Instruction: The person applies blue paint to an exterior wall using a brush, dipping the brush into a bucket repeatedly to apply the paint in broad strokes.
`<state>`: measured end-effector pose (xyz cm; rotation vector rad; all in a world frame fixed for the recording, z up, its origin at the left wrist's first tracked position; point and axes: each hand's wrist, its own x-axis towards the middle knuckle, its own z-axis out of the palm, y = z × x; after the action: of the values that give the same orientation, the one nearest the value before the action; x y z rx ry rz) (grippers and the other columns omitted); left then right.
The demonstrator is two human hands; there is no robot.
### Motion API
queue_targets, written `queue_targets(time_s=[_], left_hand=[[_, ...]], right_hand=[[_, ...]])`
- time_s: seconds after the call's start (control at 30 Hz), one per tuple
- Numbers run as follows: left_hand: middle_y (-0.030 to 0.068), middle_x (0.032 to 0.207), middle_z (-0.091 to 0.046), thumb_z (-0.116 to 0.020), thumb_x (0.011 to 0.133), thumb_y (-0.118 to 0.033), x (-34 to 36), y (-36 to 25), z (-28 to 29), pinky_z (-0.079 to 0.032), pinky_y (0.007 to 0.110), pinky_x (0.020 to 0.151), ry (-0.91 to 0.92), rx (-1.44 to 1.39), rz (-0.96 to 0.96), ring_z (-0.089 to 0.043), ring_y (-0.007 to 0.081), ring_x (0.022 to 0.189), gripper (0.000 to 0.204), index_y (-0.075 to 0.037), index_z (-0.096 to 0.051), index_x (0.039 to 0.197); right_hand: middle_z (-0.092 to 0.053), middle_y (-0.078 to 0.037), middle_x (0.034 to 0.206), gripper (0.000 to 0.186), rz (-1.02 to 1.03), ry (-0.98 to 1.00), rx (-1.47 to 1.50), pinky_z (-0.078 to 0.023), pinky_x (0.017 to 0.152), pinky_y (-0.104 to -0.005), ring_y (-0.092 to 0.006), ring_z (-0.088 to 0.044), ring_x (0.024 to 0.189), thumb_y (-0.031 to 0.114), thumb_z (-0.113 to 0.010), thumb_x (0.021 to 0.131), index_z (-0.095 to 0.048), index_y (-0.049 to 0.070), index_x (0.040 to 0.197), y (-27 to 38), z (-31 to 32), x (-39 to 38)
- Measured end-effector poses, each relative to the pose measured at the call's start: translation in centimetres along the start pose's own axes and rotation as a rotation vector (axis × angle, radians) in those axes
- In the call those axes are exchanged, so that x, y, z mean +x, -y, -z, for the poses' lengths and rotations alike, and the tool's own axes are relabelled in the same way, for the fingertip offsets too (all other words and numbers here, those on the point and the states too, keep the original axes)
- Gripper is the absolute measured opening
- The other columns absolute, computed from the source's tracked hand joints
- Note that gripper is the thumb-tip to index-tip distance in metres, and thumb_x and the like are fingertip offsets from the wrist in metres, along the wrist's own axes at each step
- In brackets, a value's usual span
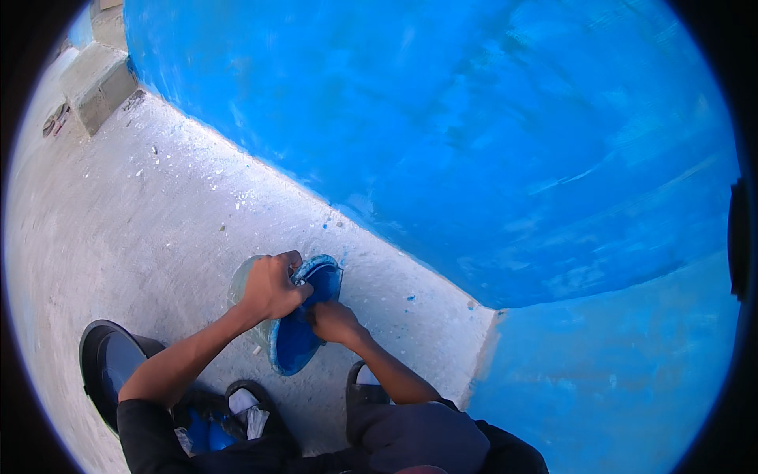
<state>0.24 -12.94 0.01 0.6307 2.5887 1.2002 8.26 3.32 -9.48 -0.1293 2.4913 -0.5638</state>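
Note:
A pale, translucent bucket (pixel 249 286) is tipped on its side between my hands, its mouth turned to the right. Blue paint (pixel 294 341) coats the inside and the rim. My left hand (pixel 272 291) is closed on the upper edge of the bucket. Inside the mouth, my right hand (pixel 333 322) has its fingers curled near the painted wall. Whatever those fingers hold, if anything, is hidden.
A black bucket (pixel 95 347) with greyish contents stands by my left elbow, a blue-stained thing (pixel 207 430) beside it. My sandalled feet (pixel 246 401) are below. Blue-painted walls (pixel 442 142) meet at a corner to the right. Concrete blocks (pixel 99 87) sit far left.

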Motion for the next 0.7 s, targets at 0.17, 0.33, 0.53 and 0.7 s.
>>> queue_targets(time_s=[0.17, 0.33, 0.53, 0.7], left_hand=[[0.0199, 0.056, -0.053, -0.069, 0.06, -0.02, 0.0, -0.2, -1.5, -0.045, 0.044, 0.056, 0.021, 0.003, -0.109, -0.056, 0.0353, 0.052, 0.031, 0.003, -0.059, 0.078], [0.0219, 0.059, -0.056, -0.068, 0.06, -0.021, 0.5, 0.0, -0.6, -0.049, 0.044, 0.062, 0.073, 0.042, -0.012, -0.06, 0.039, 0.059, 0.032, 0.003, -0.061, 0.08], [0.0205, 0.054, -0.052, -0.068, 0.059, -0.021, 0.2, -0.2, -1.3, -0.047, 0.043, 0.058, 0.012, 0.025, -0.045, -0.057, 0.0373, 0.053, 0.031, 0.003, -0.059, 0.076], [0.021, 0.055, -0.053, -0.068, 0.059, -0.021, 0.5, -1.1, -1.6, -0.047, 0.044, 0.057, 0.064, 0.046, -0.064, -0.057, 0.038, 0.053, 0.03, 0.003, -0.057, 0.073]], right_hand=[[-0.07, -0.018, 0.09, 0.021, 0.04, -0.118, -0.037, -0.055, 0.074, -0.0484, -0.0373, -0.068, 0.084, 0.02, -0.056, 0.089, -0.07, 0.004, 0.089, -1.2, -4.2, 3.2], [-0.069, -0.018, 0.092, 0.023, 0.075, -0.126, 0.071, -0.054, 0.076, -0.0502, -0.0376, -0.068, 0.087, 0.022, -0.055, 0.091, -0.07, 0.004, 0.093, 0.2, -2.5, 1.8], [-0.069, -0.017, 0.098, 0.022, 0.006, -0.048, 0.084, -0.053, 0.079, -0.05, -0.0372, -0.067, 0.092, 0.022, -0.055, 0.091, -0.069, 0.006, 0.097, 0.4, -2.6, 2.3], [-0.069, -0.019, 0.095, 0.019, 0.231, -0.064, 0.041, -0.052, 0.079, -0.0477, -0.037, -0.066, 0.088, 0.018, -0.056, 0.09, -0.069, 0.004, 0.095, -1.2, -3.6, 3.1]])
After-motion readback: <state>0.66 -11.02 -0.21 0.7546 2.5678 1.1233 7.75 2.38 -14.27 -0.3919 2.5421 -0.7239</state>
